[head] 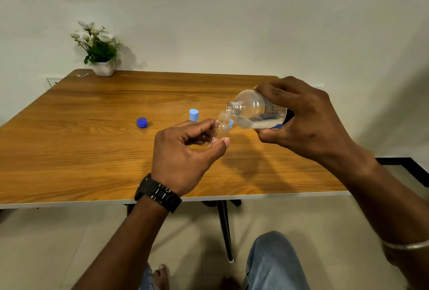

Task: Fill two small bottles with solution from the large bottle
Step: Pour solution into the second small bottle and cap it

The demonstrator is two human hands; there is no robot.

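My right hand [299, 117] grips the large clear bottle [251, 109], tipped on its side with its open neck pointing left; clear solution pools along its lower side. My left hand [185, 157] pinches a small clear bottle [222, 127] upright between thumb and fingers, its open mouth just under the large bottle's neck. A light blue cap [193, 114] stands on the table behind the small bottle. Another light blue piece [231, 123] peeks out behind the small bottle, mostly hidden. A dark blue cap [141, 123] lies further left.
The wooden table [92, 150] runs to a white wall. A white pot of flowers [102, 57] stands at the table's far left corner. My jeans-clad knee [274, 264] and a black table leg [226, 231] are below the front edge.
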